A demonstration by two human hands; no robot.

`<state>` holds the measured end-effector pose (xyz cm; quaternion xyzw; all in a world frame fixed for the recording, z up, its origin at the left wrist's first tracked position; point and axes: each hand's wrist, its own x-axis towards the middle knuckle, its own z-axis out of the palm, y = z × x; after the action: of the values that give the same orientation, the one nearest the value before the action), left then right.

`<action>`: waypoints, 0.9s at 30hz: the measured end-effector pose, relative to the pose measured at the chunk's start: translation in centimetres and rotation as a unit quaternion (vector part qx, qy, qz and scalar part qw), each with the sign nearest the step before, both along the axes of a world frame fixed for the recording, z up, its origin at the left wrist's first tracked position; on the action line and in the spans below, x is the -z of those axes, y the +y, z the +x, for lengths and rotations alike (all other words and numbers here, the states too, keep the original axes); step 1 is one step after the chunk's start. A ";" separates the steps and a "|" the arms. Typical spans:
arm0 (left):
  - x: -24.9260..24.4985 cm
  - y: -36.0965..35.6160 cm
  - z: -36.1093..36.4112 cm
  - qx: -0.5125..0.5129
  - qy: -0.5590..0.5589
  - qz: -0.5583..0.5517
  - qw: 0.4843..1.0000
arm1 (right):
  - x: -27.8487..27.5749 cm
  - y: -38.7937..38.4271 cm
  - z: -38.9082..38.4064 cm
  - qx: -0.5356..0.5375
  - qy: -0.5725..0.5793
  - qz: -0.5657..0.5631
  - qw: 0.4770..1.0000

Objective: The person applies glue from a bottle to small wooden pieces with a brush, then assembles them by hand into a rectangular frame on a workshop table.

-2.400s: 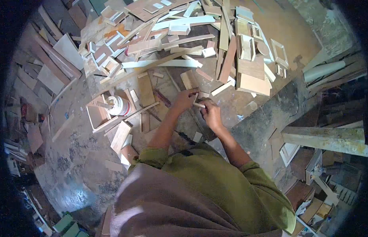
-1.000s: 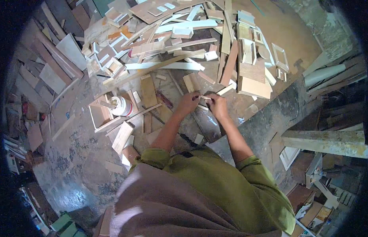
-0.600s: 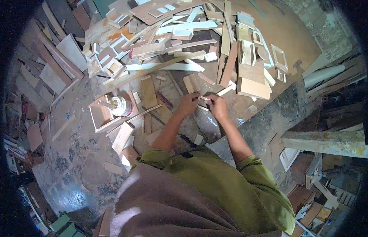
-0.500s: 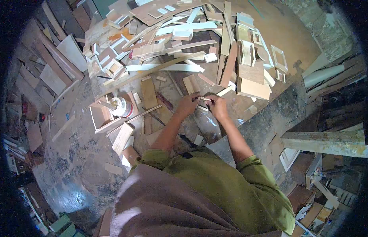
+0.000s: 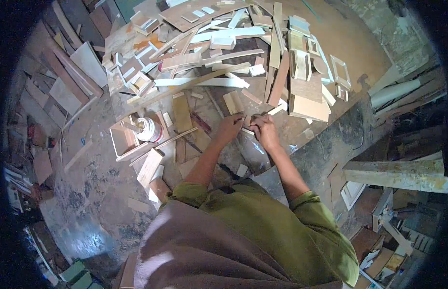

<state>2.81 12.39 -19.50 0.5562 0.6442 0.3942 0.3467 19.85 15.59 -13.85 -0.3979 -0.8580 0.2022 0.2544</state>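
Note:
My left hand point(image 5: 229, 128) and my right hand point(image 5: 265, 131) meet over the middle of a cluttered work floor. Between their fingertips they pinch a small thin wooden strip point(image 5: 248, 130), pale and short. The fingers of both hands are curled on it. A small rectangular wood block point(image 5: 232, 102) lies just beyond my left hand. My green sleeves and brown apron fill the lower part of the view.
A white glue pot point(image 5: 148, 129) stands to the left beside a small wooden frame point(image 5: 122, 140). Heaps of wood offcuts, long pale slats point(image 5: 200, 82) and plywood pieces point(image 5: 308, 96) cover the far side. A dark bench edge point(image 5: 330, 144) runs on the right.
My hands have moved slightly up and right since the earliest frame, staying together on the small strip. In the last half second they barely shifted.

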 end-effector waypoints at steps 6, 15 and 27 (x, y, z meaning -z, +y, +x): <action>-1.1 -0.2 0.3 -0.010 0.026 0.010 1.000 | -1.5 0.4 -1.2 0.067 -0.018 -0.058 0.996; -1.2 -0.2 0.2 -0.002 0.024 0.004 1.000 | 0.5 0.6 -1.2 0.029 0.022 -0.013 0.999; -0.6 0.3 0.0 0.015 0.021 0.004 1.000 | 0.4 0.4 -1.5 0.018 0.017 -0.038 0.999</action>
<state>2.85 12.70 -18.91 0.5755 0.6409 0.3800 0.3371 18.36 16.00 -14.28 -0.4194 -0.8376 0.2372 0.2575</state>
